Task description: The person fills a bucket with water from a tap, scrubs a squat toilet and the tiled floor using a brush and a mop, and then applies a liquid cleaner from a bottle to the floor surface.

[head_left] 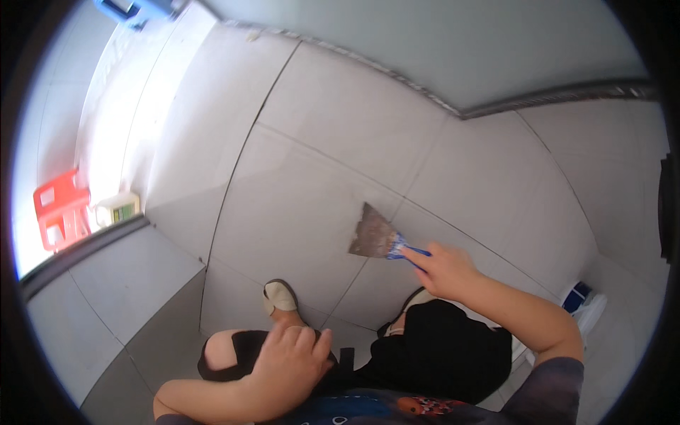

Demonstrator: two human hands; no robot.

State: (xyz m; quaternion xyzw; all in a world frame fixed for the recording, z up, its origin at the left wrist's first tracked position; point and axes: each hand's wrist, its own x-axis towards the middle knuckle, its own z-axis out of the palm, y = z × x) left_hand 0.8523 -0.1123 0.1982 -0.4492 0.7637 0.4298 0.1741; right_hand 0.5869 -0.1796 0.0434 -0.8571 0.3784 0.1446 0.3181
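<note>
My right hand [449,268] grips the blue handle of a putty knife [374,234], a wide scraper with a dull, brownish-stained blade. Its blade points left over the grey floor tiles [303,175]; whether the edge touches the floor I cannot tell. The index finger lies along the handle towards the blade. My left hand [292,361] holds nothing and hangs loosely by my left knee, palm down, the thumb apart from the slightly bent fingers.
A cream shoe [280,296] is on my left foot. Beyond stands a frosted panel [451,48] with a dark bottom edge. At left, a red plastic stool [62,210] and a pale jug [119,209] are beside a dark sill [85,255]. A white-and-blue container [584,305] stands right.
</note>
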